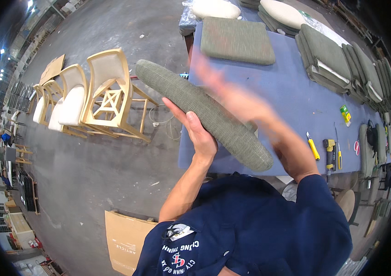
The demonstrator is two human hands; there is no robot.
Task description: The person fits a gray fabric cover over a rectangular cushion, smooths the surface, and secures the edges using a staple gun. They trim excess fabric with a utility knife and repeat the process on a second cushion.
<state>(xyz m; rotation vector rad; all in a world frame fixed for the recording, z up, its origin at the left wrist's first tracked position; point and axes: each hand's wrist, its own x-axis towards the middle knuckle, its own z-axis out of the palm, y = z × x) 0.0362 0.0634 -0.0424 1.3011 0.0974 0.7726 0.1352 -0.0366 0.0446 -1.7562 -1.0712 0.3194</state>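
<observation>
A grey-green upholstered seat cushion [204, 112] is held up in front of me, edge toward me and slanting from upper left to lower right. My left hand [200, 135] grips it by its near left side, thumb against the fabric edge. Just beyond the cushion, over the table, my right hand [230, 94] is smeared by motion. Its fingers point to the upper left, and I cannot tell whether it touches the cushion's far face. Another grey-green cushion [237, 41] lies flat on the blue-covered table [292, 110].
Stacked cushions [326, 60] line the table's right side. Near its front edge lie a yellow-handled cutter [313, 146], a yellow-and-black power tool [329, 154], a screwdriver [339, 158] and scissors [356, 147]. Wooden chairs [108, 92] stand at left; cardboard [126, 239] is below.
</observation>
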